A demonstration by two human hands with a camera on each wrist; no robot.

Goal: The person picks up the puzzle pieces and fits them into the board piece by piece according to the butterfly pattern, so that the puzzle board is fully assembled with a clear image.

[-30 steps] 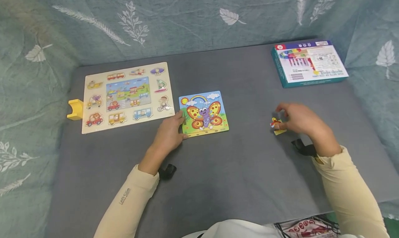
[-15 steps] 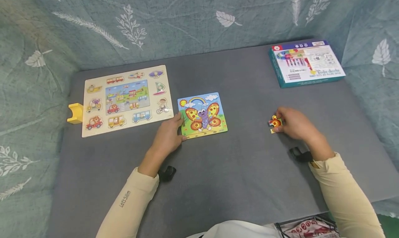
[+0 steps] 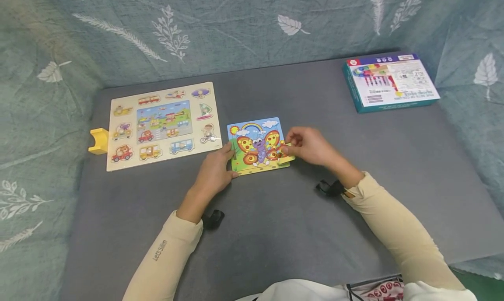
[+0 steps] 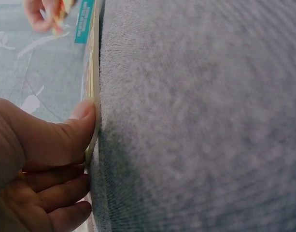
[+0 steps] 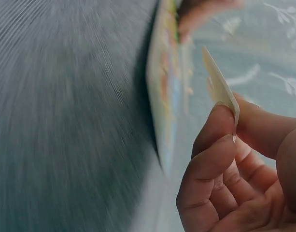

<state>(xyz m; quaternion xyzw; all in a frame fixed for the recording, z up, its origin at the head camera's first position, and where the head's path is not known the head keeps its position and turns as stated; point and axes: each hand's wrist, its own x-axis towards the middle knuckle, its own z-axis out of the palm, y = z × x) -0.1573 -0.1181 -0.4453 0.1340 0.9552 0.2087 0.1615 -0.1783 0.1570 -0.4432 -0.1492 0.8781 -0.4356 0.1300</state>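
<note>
A square butterfly jigsaw puzzle lies flat in the middle of the table. My left hand holds its lower left corner, with the thumb against the board's edge in the left wrist view. Over the puzzle's right side, my right hand pinches a puzzle piece between thumb and fingers. The right wrist view shows that thin piece edge-on, raised off the blurred board. The piece and hand cover part of the butterfly's lower right wing.
A wooden vehicle peg puzzle lies on the table at the left, with a yellow block beside it. At the back right lies a teal and white box. A patterned cloth hangs behind the table.
My right hand has picked up the puzzle piece from the right of the table and carried it left to the butterfly puzzle. My left hand has stayed at the puzzle's corner.
</note>
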